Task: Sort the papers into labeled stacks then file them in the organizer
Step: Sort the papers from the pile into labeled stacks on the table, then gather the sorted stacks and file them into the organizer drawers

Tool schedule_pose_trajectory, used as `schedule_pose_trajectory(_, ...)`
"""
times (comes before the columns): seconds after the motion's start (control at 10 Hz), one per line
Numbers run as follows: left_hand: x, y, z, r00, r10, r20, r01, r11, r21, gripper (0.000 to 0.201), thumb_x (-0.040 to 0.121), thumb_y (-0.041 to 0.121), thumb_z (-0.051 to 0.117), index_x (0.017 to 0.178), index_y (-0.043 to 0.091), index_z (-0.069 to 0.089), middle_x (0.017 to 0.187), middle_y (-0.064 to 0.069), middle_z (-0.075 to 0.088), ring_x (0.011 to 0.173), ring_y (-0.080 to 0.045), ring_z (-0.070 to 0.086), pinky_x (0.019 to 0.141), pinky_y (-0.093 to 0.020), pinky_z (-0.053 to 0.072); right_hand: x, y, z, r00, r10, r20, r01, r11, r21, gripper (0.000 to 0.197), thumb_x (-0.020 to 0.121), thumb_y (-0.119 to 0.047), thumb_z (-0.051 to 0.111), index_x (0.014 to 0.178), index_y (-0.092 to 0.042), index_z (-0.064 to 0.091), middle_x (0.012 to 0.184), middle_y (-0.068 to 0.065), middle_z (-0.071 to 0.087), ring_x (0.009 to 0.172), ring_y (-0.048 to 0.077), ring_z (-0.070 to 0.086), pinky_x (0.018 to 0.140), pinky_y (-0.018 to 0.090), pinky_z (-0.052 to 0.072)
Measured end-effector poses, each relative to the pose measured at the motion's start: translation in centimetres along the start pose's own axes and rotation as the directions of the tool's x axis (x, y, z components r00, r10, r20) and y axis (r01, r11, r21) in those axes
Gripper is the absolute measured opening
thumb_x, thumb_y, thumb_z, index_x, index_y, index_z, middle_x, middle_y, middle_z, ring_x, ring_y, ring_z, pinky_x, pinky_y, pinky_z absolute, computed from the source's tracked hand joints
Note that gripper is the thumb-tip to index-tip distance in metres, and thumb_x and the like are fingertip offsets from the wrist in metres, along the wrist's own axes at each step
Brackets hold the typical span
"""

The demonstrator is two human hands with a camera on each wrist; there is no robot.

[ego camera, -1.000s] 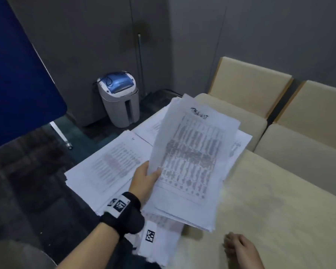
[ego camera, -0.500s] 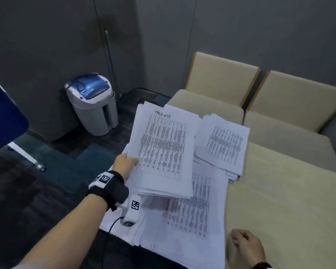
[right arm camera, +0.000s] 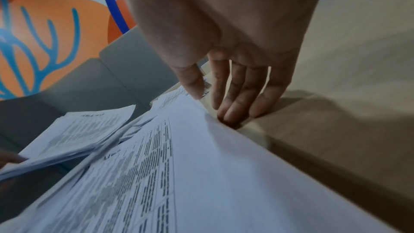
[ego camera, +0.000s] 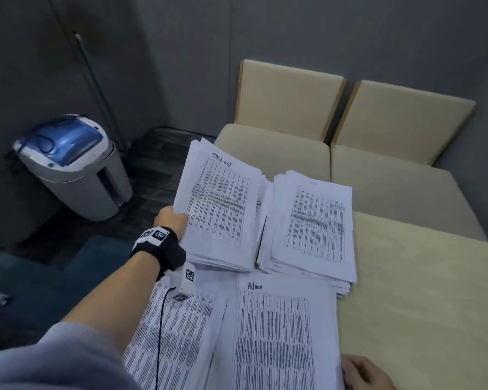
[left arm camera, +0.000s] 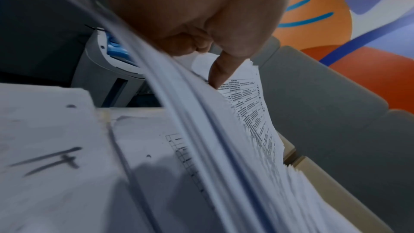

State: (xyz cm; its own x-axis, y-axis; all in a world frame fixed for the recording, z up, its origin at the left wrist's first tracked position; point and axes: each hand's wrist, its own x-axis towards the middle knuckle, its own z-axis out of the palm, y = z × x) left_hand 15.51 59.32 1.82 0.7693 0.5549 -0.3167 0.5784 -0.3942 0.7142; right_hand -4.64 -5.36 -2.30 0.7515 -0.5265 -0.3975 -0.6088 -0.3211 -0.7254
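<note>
My left hand (ego camera: 172, 220) grips the left edge of a thick stack headed "TASK LIST" (ego camera: 223, 209), its left side raised off the table; the left wrist view shows the thumb (left arm camera: 220, 72) on the top sheet and the stack (left arm camera: 224, 148) bent over the fingers. To its right lies a second stack (ego camera: 313, 223). In front lies a stack headed "Admin" (ego camera: 276, 333), with another stack (ego camera: 178, 333) to its left. My right hand (ego camera: 364, 371) rests with straight fingers (right arm camera: 237, 105) on the table at the Admin stack's (right arm camera: 179, 174) right edge.
The pale wooden table (ego camera: 423, 305) extends bare to the right. Two beige cushioned seats (ego camera: 350, 136) stand behind the table. A grey bin-like machine with a blue lid (ego camera: 68, 164) stands on the dark floor at the left. No organizer is in view.
My left hand has carried the TASK LIST stack down from mid-air to the far left of the table, beside the second stack. My right hand has stayed at the table's near edge.
</note>
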Motion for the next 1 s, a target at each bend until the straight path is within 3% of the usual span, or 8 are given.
schedule_pose_trajectory(0.1,2.0,1.0,1.6,0.999,0.032,0.016,-0.034,0.996,0.087,0.027,0.086,0.015,0.057,0.109,0.003,0.064,0.109,-0.019,0.067,0.099,-0.036,0.062,0.079,-0.032,0.046,-3.7,2.9,6.6,0.999,-0.019,0.03,0.021,0.997,-0.076,0.013,0.085,-0.015,0.071,0.074,-0.018,0.078,0.066,-0.001,0.074,0.075,0.021,0.071,0.075,0.032,0.055)
schedule_pose_trajectory(0.3,0.6,1.4,2.8,0.971,0.204,-0.124,-0.141,0.909,0.392,0.053,0.085,0.048,0.063,0.121,0.011,0.051,0.126,-0.014,0.052,0.118,-0.035,0.046,0.098,-0.049,0.035,-13.0,-5.1,18.1,0.998,-0.007,0.066,0.016,0.989,-0.147,0.013,0.084,-0.026,0.07,0.073,-0.031,0.077,0.068,-0.01,0.073,0.074,0.014,0.07,0.081,0.033,0.056)
schedule_pose_trajectory(0.4,-5.1,-0.3,2.5,0.964,0.267,0.008,-0.26,0.929,0.262,0.027,0.089,0.037,0.061,0.104,0.015,0.059,0.107,-0.005,0.063,0.107,-0.029,0.057,0.093,-0.04,0.042,-14.5,-6.1,19.1,0.999,0.038,0.019,-0.036,0.996,-0.087,0.011,0.081,-0.026,0.077,0.072,-0.031,0.072,0.072,-0.009,0.073,0.083,0.019,0.069,0.082,0.03,0.049)
schedule_pose_trajectory(0.5,-13.4,-4.4,2.0,0.92,0.226,0.319,-0.303,0.928,0.217,0.022,0.091,0.039,0.06,0.095,0.018,0.061,0.088,0.004,0.065,0.089,-0.02,0.064,0.079,-0.028,0.049,-15.4,-6.1,19.7,0.997,0.063,0.045,-0.058,0.994,-0.092,0.015,0.084,-0.031,0.074,0.092,-0.018,0.069,0.097,0.005,0.072,0.095,0.025,0.064,0.087,0.032,0.045)
schedule_pose_trajectory(0.6,-20.7,-8.7,2.4,0.856,0.144,0.496,-0.307,0.914,0.264,0.037,0.093,0.046,0.055,0.114,0.016,0.058,0.102,0.005,0.065,0.09,-0.012,0.061,0.081,-0.025,0.048,-16.2,-5.5,19.6,0.983,0.137,0.123,-0.142,0.989,0.029,0.042,0.084,-0.036,0.074,0.114,-0.009,0.062,0.117,0.006,0.065,0.109,0.026,0.059,0.102,0.041,0.045)
schedule_pose_trajectory(0.7,-24.2,-11.2,3.4,0.859,0.131,0.494,-0.306,0.907,0.29,0.055,0.095,0.045,0.052,0.136,0.011,0.045,0.129,-0.002,0.053,0.114,-0.015,0.053,0.098,-0.027,0.044,-16.9,-4.7,19.3,0.958,0.194,0.212,-0.225,0.965,0.134,0.068,0.074,-0.039,0.081,0.129,-0.008,0.057,0.125,0.007,0.062,0.116,0.028,0.058,0.105,0.048,0.044)
schedule_pose_trajectory(0.9,-25.7,-10.8,4.5,0.848,0.108,0.519,-0.347,0.854,0.389,0.051,0.095,0.043,0.051,0.131,0.007,0.046,0.137,-0.011,0.043,0.119,-0.024,0.05,0.1,-0.033,0.044,-19.9,-5.3,18.8,0.953,0.152,0.264,-0.183,0.978,0.098,0.02,0.087,-0.006,0.068,0.106,-0.003,0.064,0.104,0.012,0.068,0.092,0.027,0.062,0.077,0.031,0.046)
schedule_pose_trajectory(1.0,-26.4,-10.7,4.5,0.839,0.109,0.533,-0.383,0.814,0.436,0.047,0.096,0.042,0.05,0.127,0.007,0.047,0.136,-0.012,0.039,0.114,-0.022,0.052,0.092,-0.029,0.046,-21.5,-5.0,19.1,0.945,0.168,0.28,-0.214,0.966,0.142,0.02,0.089,-0.002,0.063,0.109,0.003,0.06,0.094,0.009,0.066,0.085,0.025,0.061,0.074,0.034,0.047)
